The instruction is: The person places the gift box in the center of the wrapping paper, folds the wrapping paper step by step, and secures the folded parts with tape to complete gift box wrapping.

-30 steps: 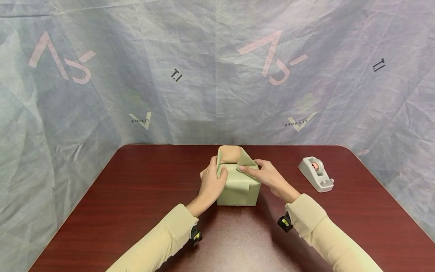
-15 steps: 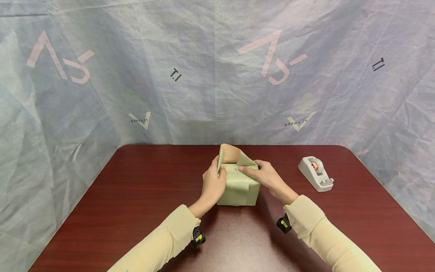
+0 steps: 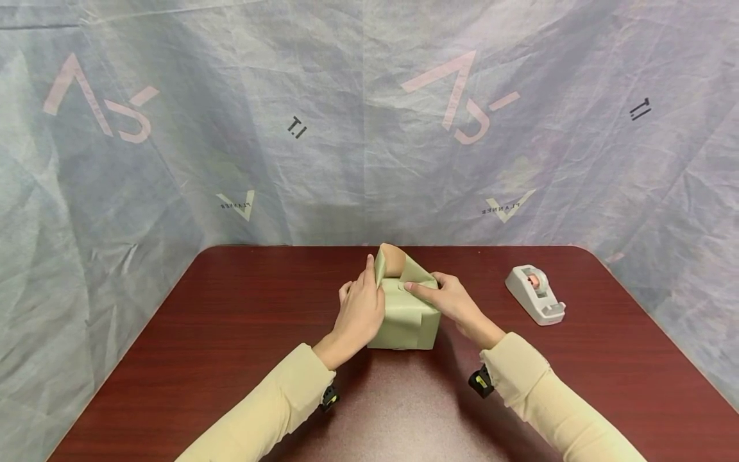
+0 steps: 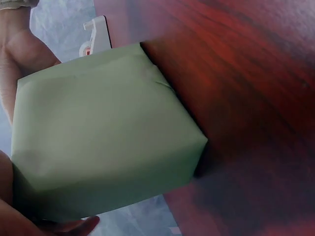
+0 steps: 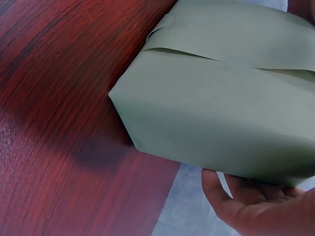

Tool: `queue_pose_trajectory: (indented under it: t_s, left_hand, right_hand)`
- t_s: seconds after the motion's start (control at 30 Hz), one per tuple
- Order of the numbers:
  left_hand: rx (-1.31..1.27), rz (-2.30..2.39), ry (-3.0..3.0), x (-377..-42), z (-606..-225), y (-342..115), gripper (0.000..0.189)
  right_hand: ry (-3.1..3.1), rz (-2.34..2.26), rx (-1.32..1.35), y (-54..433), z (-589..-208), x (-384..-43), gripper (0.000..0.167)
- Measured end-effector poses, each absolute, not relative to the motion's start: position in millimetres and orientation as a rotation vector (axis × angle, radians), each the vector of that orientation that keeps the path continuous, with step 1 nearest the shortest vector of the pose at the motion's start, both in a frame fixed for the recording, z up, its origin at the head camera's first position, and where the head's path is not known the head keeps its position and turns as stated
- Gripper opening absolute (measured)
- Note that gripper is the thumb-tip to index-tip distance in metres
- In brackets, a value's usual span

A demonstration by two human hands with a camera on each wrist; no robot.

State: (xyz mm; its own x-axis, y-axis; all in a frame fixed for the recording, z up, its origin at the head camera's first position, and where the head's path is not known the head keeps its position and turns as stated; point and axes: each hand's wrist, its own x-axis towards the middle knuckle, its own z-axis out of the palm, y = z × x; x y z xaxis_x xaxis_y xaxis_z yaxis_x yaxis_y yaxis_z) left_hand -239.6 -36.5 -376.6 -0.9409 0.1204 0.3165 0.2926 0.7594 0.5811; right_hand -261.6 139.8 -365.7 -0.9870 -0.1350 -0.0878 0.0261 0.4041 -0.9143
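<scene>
A box wrapped in light green paper [image 3: 398, 330] stands on the table between both hands. At its far top edge a loose flap of the wrapping paper [image 3: 394, 262] stands up, its brown inner side showing. My left hand [image 3: 359, 314] lies along the box's left side with straightened fingers, touching the flap's folded left edge. On the other side, my right hand [image 3: 453, 300] holds the folded paper down, thumb on top and fingers at the far right side. The right wrist view shows a paper seam [image 5: 184, 54] slightly gaping on the box's side.
A white tape dispenser [image 3: 537, 295] stands to the right of the box, near the table's right edge. The dark red wooden table [image 3: 248, 333] meets a grey printed cloth [image 3: 323, 160] at the back and sides.
My left fingers have straightened and shifted up along the flap's left edge. The flap has folded inward, to the right, and looks narrower. My right hand has stayed nearly still.
</scene>
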Motion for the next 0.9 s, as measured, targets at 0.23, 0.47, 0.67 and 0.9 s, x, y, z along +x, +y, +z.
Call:
queue_pose_trajectory:
  t_s: [0.23,0.47,0.67,0.9]
  left_hand:
    - [-0.423,-0.94,-2.675,-241,-379,-39,0.058]
    - [-0.481,-0.814,-2.767,-240,-378,-42,0.061]
    - [-0.522,-1.259,-2.571,-242,-380,-44,0.055]
    - [-0.338,-2.028,-2.235,-242,-376,-52,0.058]
  right_hand:
    - [2.526,-1.601,-0.083,140,-365,-260,0.049]
    - [2.53,-1.592,-0.085,140,-363,-260,0.047]
    - [2.572,-1.585,-0.102,140,-363,-260,0.047]
    - [2.572,-1.59,-0.114,140,-363,-260,0.046]
